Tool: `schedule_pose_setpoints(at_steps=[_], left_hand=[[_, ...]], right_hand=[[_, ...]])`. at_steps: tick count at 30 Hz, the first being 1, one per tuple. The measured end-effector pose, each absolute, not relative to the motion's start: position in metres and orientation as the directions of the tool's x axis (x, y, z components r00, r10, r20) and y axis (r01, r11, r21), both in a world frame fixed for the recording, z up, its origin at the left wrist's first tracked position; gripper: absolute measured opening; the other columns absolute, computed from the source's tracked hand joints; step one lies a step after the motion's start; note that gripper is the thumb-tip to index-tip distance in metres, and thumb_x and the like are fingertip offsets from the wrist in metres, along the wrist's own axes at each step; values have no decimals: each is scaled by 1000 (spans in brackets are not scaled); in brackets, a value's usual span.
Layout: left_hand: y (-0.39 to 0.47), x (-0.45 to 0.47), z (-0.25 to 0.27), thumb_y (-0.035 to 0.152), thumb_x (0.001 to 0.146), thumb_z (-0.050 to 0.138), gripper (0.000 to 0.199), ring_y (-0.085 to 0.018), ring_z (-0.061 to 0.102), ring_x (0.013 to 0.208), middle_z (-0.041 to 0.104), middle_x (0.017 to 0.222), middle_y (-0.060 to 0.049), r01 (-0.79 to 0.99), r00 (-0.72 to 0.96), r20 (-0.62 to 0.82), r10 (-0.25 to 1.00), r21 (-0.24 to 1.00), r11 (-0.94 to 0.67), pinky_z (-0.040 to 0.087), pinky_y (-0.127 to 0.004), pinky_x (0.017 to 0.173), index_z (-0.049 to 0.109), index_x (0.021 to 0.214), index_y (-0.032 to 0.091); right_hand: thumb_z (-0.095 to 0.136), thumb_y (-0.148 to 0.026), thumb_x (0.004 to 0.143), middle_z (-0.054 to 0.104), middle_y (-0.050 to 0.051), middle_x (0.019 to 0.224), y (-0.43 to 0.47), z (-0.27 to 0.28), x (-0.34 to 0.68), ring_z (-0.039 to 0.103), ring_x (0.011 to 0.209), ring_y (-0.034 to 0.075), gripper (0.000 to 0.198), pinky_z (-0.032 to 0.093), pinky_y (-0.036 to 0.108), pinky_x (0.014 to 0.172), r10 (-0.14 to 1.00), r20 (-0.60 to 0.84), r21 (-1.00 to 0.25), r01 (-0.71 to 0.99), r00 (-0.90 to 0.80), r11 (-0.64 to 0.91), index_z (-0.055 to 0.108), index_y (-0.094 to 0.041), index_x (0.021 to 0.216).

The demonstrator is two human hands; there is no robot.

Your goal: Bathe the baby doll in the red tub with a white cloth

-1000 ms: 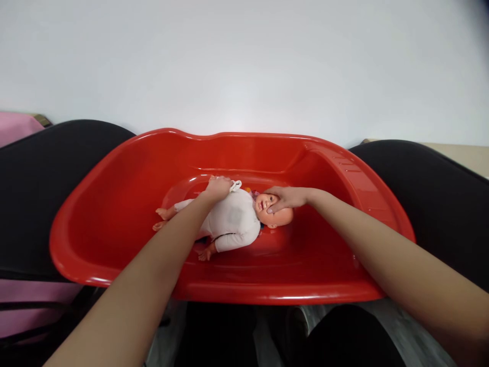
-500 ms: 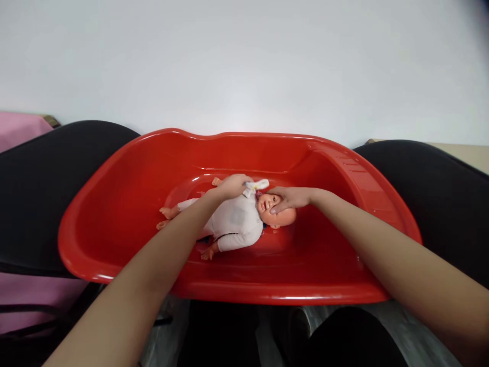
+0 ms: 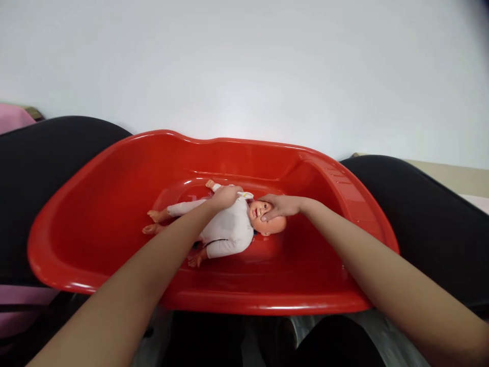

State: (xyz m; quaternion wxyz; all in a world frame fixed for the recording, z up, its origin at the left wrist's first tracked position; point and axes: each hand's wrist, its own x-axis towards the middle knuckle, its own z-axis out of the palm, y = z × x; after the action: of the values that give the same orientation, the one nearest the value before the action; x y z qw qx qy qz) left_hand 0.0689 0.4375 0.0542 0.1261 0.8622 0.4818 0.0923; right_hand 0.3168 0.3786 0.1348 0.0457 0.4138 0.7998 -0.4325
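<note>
A baby doll (image 3: 229, 227) with a white cloth body lies on its back in a red baby bathtub (image 3: 114, 173), its head to the right and bare feet to the left. My right hand (image 3: 282, 205) grips the doll's head from its far side, the thumb on the face by the mouth. Over the upper chest, my left hand (image 3: 228, 198) is closed with the fingers curled. A small white strip (image 3: 246, 195) with a yellow mark pokes out of it near the doll's chin. What this strip is I cannot make out.
The tub rests between two black padded seats, one on the left (image 3: 69, 148) and one on the right (image 3: 428, 219). A pale wall (image 3: 244, 66) rises behind. Pink cloth (image 3: 15, 118) shows at the far left, and my dark-clothed legs (image 3: 340, 341) are below the tub's near rim.
The view has shifted, so the tub appears further left. My left hand has lowered toward the doll's chest with the white strip. My right hand stays on the head.
</note>
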Motion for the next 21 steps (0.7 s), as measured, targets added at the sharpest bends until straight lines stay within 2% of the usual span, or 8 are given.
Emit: schedule_pose_setpoints(at_steps=[6, 8, 12, 15, 18, 21], left_hand=[[448, 15, 55, 30, 101, 47, 21, -25, 61, 110, 71, 118, -10, 932, 330, 81, 941, 133, -338, 41, -37, 97, 65, 104, 20], [448, 5, 63, 30, 102, 42, 24, -26, 64, 104, 71, 113, -12, 948, 268, 90, 959, 153, -279, 43, -37, 92, 63, 105, 18], [442, 14, 84, 35, 100, 40, 29, -28, 67, 95, 73, 108, -12, 943, 148, 71, 986, 290, -163, 46, -36, 75, 61, 113, 19], [433, 39, 90, 40, 96, 47, 30, -28, 68, 98, 72, 112, -10, 903, 302, 22, 953, 315, -293, 47, -34, 74, 61, 115, 22], [425, 59, 80, 36, 96, 47, 28, -28, 65, 108, 70, 119, -9, 817, 536, 23, 844, 239, -525, 47, -37, 84, 62, 114, 22], [426, 60, 67, 32, 97, 45, 27, -27, 64, 110, 69, 121, -11, 780, 588, 38, 808, 236, -579, 47, -36, 90, 62, 112, 18]], right_hand=[[77, -58, 76, 66, 5, 134, 374, 141, 312, 61, 122, 30, 64, 51, 33, 97, 636, -428, -642, 712, -641, 285, 64, -26, 130], [77, -56, 77, 67, 6, 133, 372, 143, 311, 62, 121, 30, 62, 52, 34, 97, 632, -424, -652, 703, -648, 284, 64, -25, 129], [77, -50, 78, 68, 6, 130, 370, 146, 310, 64, 118, 30, 61, 52, 37, 97, 618, -433, -668, 694, -656, 268, 63, -26, 132], [78, -52, 77, 67, 6, 133, 372, 144, 312, 63, 119, 29, 65, 52, 37, 98, 610, -432, -678, 685, -664, 267, 61, -26, 134], [78, -56, 76, 67, 6, 133, 374, 141, 314, 64, 119, 28, 70, 52, 35, 98, 621, -429, -667, 694, -656, 271, 59, -25, 136], [78, -58, 75, 66, 6, 135, 375, 139, 315, 63, 120, 28, 72, 51, 34, 99, 617, -424, -677, 685, -662, 269, 59, -24, 135]])
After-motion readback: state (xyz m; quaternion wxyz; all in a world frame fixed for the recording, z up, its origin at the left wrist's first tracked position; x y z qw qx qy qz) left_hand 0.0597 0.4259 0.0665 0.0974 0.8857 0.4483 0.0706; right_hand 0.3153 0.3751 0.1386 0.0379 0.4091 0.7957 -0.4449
